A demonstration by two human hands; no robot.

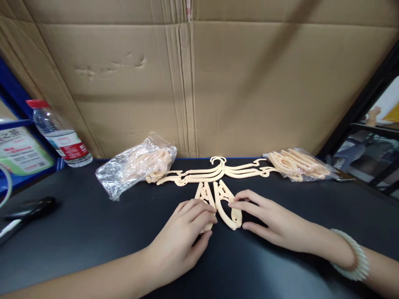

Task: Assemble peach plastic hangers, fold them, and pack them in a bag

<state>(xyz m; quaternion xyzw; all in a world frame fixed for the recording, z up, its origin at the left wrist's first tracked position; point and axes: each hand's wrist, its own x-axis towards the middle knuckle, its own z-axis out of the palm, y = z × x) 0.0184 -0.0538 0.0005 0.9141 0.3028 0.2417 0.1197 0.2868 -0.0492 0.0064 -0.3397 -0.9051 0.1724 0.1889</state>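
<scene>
Two folded cream plastic hangers lie side by side on the black table in front of me. My left hand curls over the left folded hanger, fingers and thumb closed around its lower end, which they partly hide. Beside the right folded hanger, my right hand has its fingers apart, one fingertip over the hanger's edge and the thumb just off its lower end. Behind both, several opened hangers lie stacked with their hooks pointing away from me.
A clear plastic bag with cream hangers sits at the back left, another filled bag at the back right. A water bottle with a red cap and a black computer mouse are at left. Cardboard walls the back.
</scene>
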